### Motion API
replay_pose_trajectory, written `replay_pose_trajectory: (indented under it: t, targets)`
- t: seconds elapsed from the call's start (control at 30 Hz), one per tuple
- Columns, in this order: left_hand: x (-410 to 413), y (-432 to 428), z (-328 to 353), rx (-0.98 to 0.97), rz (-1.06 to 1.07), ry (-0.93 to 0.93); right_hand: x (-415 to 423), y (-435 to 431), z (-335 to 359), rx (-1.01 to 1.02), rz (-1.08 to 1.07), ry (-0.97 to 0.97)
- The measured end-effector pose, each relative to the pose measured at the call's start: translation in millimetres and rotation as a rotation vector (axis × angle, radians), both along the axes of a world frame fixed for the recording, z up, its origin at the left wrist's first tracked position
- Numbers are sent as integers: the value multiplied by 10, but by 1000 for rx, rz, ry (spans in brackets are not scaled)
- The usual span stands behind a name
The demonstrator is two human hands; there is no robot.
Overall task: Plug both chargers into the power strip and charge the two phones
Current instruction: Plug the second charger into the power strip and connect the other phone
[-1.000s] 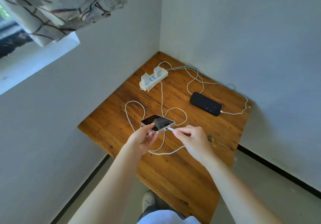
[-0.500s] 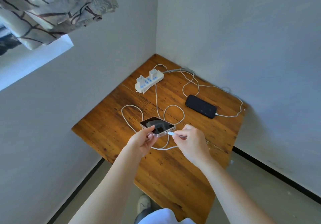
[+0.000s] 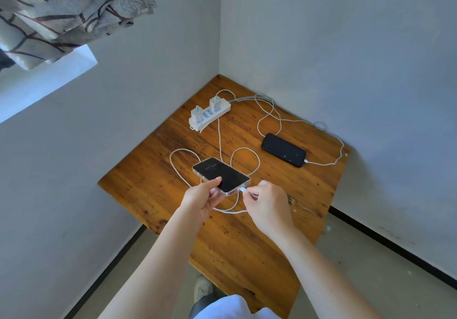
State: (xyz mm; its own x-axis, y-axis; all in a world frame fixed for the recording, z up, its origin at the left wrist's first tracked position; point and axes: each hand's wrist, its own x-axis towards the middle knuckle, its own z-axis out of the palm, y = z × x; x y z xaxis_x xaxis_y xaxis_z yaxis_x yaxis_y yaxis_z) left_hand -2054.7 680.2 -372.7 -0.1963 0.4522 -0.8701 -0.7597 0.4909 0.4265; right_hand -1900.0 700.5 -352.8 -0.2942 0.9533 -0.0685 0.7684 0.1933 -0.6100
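Note:
My left hand [image 3: 201, 196] grips the near corner of a phone in a clear case [image 3: 220, 175], its dark screen showing a clock. My right hand [image 3: 268, 203] pinches a white cable plug [image 3: 243, 190] whose tip sits at the phone's bottom edge. That white cable [image 3: 218, 140] loops over the table back to the white power strip [image 3: 209, 115], where two white chargers [image 3: 214, 102] stand plugged in. A second black phone [image 3: 284, 150] lies flat at the right with a cable in its end.
The wooden table [image 3: 247, 244] fills a corner between two grey walls. A patterned curtain [image 3: 61, 9] hangs at the upper left above a white sill. My shoe [image 3: 203, 289] shows on the floor under the table's near edge.
The plug in my right hand has closed the gap to the phone's bottom edge. The phone's screen now shows a clock. My head has shifted, moving the whole scene in view.

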Motion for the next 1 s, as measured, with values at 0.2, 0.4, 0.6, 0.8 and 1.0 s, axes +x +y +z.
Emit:
replay_pose_trajectory:
  t: [0.2, 0.4, 0.6, 0.8, 1.0]
  targets:
    - [75, -47, 10, 27, 35, 6, 18, 23, 31, 4, 1, 28]
    - [92, -113, -34, 25, 11, 33, 97, 6, -1, -104, 22, 68]
    - [64, -181, -62, 121, -66, -48, 293, 59, -125, -576, -121, 341]
    - [73, -232, -82, 237, -228, -54, 350, 182, -204, -746, -257, 529]
    - [46, -253, -150, 270, -310, -59, 413, 197, -295, -763, -254, 540]
